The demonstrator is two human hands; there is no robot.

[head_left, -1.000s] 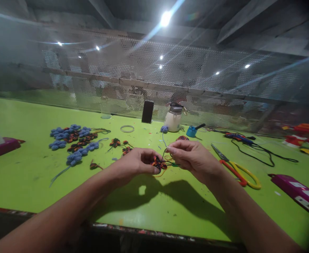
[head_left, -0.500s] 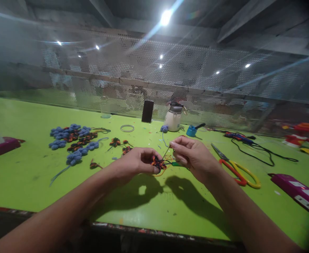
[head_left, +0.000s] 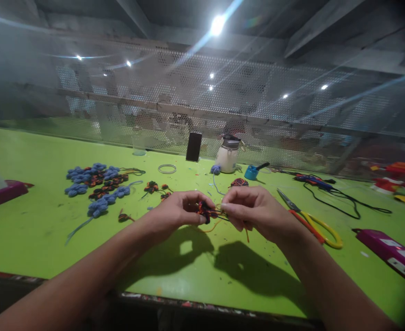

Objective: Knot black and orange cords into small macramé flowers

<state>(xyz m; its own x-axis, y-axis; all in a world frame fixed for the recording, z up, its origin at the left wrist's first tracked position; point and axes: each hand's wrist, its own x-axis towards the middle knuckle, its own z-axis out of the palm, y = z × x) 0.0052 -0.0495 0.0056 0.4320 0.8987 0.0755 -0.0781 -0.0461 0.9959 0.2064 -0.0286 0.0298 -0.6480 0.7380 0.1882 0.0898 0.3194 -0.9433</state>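
Observation:
Between the thumb and fingers of my left hand [head_left: 185,209] sits a small crocheted flower [head_left: 205,212] in dark and orange yarn. My right hand [head_left: 247,209] pinches the yarn strands [head_left: 222,214] just right of the flower; whether a tool is also inside that hand is hidden. A loose orange yarn end [head_left: 247,235] hangs below the right fingers. Behind the right hand shows the top of a ball of dark multicoloured yarn [head_left: 239,182]. Scissors [head_left: 309,223] with red and yellow handles lie beside my right wrist, partly covered by it.
Several blue crocheted flowers [head_left: 99,207] and dark-orange ones [head_left: 107,186] lie at left. Further back are a phone [head_left: 193,147], a jar [head_left: 227,158], a blue pot [head_left: 251,172] and a ring [head_left: 167,168]. A purple power strip [head_left: 389,253] and black cord [head_left: 347,202] lie at right.
My right hand has come down from its raised pinch to the flower's right side. The green handle seen in it before is now out of sight. The orange end now hangs below it.

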